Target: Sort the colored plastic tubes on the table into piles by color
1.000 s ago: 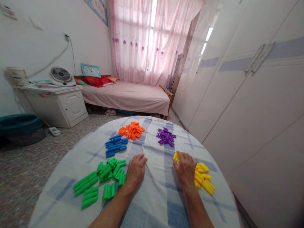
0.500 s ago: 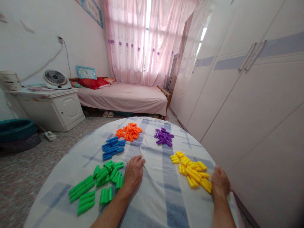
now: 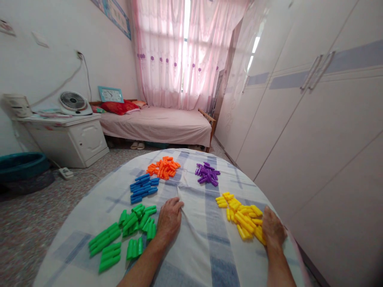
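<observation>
My left hand [image 3: 170,218] rests palm down on the tablecloth [image 3: 194,247], its fingers loosely bent on the cloth with nothing visible in them. Close beside it on the left lie green bullet-shaped plastic pieces [image 3: 131,224], some standing out as rows of joined tubes. At the right edge of the table, my right hand [image 3: 273,227] is against the pile of similar yellow pieces [image 3: 243,219] and covers its right end. The fingers of this hand curl under, and what they hold, if anything, is hidden.
Blue pieces [image 3: 143,188], orange pieces [image 3: 164,168] and purple pieces [image 3: 207,174] lie in separate piles farther back on the round table. Tall wardrobe doors [image 3: 314,151] stand close on the right. Beyond the table is a bed [image 3: 161,121].
My right hand has moved left from beside the yellow pile onto its right end. My left hand stays in place on the cloth. The view has tilted up slightly.
</observation>
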`<state>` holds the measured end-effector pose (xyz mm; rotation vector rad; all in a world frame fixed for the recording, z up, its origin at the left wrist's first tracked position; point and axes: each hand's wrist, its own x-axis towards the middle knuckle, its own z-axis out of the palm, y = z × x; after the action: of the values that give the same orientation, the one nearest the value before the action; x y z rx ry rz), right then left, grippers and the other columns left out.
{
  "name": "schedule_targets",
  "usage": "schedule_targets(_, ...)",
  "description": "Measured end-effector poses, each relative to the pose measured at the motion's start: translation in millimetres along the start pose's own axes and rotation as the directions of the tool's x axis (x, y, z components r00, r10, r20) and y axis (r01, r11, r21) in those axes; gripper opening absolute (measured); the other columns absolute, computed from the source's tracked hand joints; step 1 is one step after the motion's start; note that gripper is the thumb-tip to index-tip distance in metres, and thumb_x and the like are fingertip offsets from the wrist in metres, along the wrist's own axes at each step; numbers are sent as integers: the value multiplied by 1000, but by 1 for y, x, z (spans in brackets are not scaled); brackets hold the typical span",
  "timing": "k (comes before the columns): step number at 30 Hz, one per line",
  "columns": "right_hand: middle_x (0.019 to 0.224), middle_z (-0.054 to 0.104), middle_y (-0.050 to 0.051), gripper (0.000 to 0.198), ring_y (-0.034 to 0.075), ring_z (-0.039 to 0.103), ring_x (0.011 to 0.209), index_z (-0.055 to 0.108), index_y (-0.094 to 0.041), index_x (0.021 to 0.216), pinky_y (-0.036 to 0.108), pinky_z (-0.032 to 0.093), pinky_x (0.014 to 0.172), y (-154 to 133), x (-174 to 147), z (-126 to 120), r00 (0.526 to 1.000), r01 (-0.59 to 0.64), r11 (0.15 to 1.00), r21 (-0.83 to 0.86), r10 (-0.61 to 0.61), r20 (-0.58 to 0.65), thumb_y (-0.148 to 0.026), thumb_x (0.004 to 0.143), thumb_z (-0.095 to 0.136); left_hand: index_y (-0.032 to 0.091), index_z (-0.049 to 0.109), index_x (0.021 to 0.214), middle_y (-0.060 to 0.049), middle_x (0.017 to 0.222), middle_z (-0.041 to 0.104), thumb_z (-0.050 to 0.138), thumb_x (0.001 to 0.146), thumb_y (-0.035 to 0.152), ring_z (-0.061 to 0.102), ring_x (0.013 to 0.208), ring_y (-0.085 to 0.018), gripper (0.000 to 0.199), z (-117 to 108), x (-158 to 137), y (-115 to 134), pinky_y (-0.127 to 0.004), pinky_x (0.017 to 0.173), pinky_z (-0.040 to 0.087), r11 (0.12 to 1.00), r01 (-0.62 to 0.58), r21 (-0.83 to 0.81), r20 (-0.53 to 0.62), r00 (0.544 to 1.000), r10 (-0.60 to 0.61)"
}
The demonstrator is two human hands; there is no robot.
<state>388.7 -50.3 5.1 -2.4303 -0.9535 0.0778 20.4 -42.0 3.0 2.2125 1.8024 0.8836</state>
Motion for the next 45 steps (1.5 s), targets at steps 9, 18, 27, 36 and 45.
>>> schedule_targets(9,117,63,17,64,32,57,108,59,-16,121,44,38,93,-4,-1,-3,999,-12,999,-51,15,50,-48,93,11,21,67,105,-7,120,61,48,84,9,50,114,-22,31,2,0,-1,-36,97,39,1000,6,-3,-7,1000,-6)
schedule_targets(18,115,63,16,61,30,58,108,58,-17,122,41,40,92,-6,-4,-6,998,-4,996,-84,8,54,-46,94,12,21,67,104,-7,119,61,49,83,9,51,113,-22,30,3,1,-1,-36,97,40,1000,0,-10,-13,1000,0)
schedule_targets(27,115,63,15,63,31,57,109,60,-17,118,42,39,93,-6,-5,-8,998,5,995,-101,2,71,-47,93,10,21,67,104,-7,119,61,49,83,9,51,113,-22,30,2,1,-1,-36,96,41,1000,3,-10,-13,1000,-3)
schedule_targets(36,117,62,15,63,31,57,109,60,-17,118,42,39,93,-6,-4,-7,997,5,995,-99,2,76,-47,93,11,21,67,104,-6,119,61,50,82,9,51,113,-22,30,2,1,-1,-36,96,40,1000,3,-8,-14,1000,-3)
schedule_targets(45,121,61,14,63,30,55,113,56,-19,126,41,37,97,-3,-1,-4,997,3,995,-95,5,76,-48,93,11,21,67,103,-7,119,61,49,82,9,50,113,-22,30,0,0,0,-36,97,40,1000,4,-26,-14,1000,-5)
